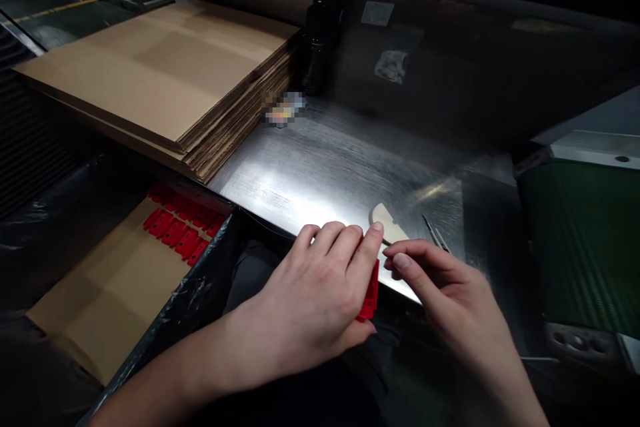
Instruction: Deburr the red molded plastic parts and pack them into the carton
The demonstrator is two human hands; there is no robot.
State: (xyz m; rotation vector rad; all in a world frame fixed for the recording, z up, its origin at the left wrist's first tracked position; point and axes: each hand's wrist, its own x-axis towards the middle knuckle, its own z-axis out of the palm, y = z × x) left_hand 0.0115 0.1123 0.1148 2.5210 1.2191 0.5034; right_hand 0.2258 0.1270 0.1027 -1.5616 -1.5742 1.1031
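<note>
My left hand (320,293) is closed around a red plastic part (369,297), which shows only at its right edge, beyond the fingers. The rest of the part is covered by the hand. Just to the right, my right hand (445,287) has its thumb and index finger drawn together in a pinch close to the part. Whatever lies between those fingertips, if anything, is too small to make out. Beyond both hands a flat cream-coloured piece with a rounded end (386,221) lies at the edge of the metal table (320,160).
A tall stack of cardboard sheets (165,67) stands on the table's left. Below it, a plastic-lined box holds several red parts (175,233) on a cardboard sheet (100,300). Thin pointed metal tools (436,235) lie right of the cream piece. A green conveyor belt (580,240) runs at right.
</note>
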